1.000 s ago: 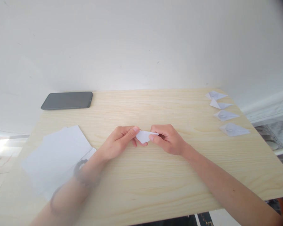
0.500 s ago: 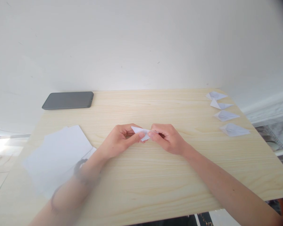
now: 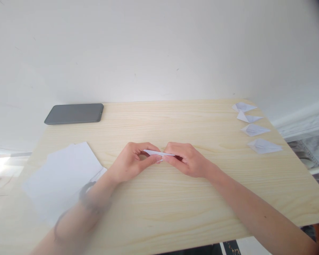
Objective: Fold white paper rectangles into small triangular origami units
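One fold (image 3: 154, 152) is being clamped between two hands, with thumbs being pressed on its near side and fingers being placed behind. Its long axis is being held nearly crosswise, from hand to hand, a thin edge being turned upward. The left end is being framed by the thumb and forefinger of the left hand (image 3: 130, 162), the right end by those of the right hand (image 3: 190, 160). Neither hand is being set clearly nearer: the thumbs are being held almost together at the middle. Whether the table (image 3: 159, 209) is being touched below the grip cannot be told. Well right of the grip, four pieces (image 3: 255, 130) are being displayed in a row, tips being pointed rightward. Left of the grip, sheets (image 3: 66, 170) are being partly covered by the left arm (image 3: 77, 219); beyond them, a phone (image 3: 74, 113) is being supported near the wall (image 3: 159, 49).
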Available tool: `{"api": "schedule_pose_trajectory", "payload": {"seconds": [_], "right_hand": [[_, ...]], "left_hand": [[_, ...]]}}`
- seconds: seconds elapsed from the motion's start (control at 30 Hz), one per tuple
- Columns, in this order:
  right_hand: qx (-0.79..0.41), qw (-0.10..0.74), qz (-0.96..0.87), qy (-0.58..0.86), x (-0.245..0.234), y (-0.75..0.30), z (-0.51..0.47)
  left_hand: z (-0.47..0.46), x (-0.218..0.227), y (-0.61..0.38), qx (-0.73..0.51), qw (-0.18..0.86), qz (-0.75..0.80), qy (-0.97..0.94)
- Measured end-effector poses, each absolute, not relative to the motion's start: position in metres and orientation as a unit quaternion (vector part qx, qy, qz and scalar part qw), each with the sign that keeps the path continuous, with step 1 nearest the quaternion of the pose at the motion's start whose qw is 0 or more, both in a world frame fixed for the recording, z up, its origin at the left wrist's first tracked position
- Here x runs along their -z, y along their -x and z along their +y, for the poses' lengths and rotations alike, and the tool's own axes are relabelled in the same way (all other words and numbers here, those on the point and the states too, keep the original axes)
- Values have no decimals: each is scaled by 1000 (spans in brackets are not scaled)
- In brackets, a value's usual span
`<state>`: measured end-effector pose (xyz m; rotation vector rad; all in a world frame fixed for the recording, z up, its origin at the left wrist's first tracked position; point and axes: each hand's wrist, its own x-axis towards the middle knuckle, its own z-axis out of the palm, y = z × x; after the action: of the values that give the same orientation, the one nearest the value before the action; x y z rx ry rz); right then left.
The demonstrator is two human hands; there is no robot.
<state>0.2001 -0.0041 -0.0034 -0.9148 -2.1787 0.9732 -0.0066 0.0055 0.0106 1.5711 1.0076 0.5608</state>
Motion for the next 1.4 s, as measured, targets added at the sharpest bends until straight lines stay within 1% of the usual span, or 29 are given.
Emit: {"api": "schedule_pose_trajectory", "payload": {"seconds": [0.13,0.3,0.53,0.73,0.97,1.13,1.3,1.4], "right_hand": [[-367,301,-798,372,2,-200,-3],[-414,293,-759,409,-5,-201,-2],[-390,307,-763,414,-5,-199,-1],[-380,324,-754,428,0,-197,-2],[-304,332,-810,376,4,-197,-4],[-186,373,-816,401,7,-197,-2],[-43,343,-835,429,9,-193,-2],[-26,331,-845,419,9,-190,-3]], "left_hand": [[7,-10,6,-266,580,420,-645],[7,-8,8,-284,555,440,-646],[8,-11,8,-285,552,410,-668],[9,-2,5,-294,583,420,-631],[6,-6,3,-287,553,423,-658],[8,-5,-2,-322,539,493,-602],[9,-7,-5,-323,543,501,-592],[9,-9,-5,-314,535,497,-607]]}}
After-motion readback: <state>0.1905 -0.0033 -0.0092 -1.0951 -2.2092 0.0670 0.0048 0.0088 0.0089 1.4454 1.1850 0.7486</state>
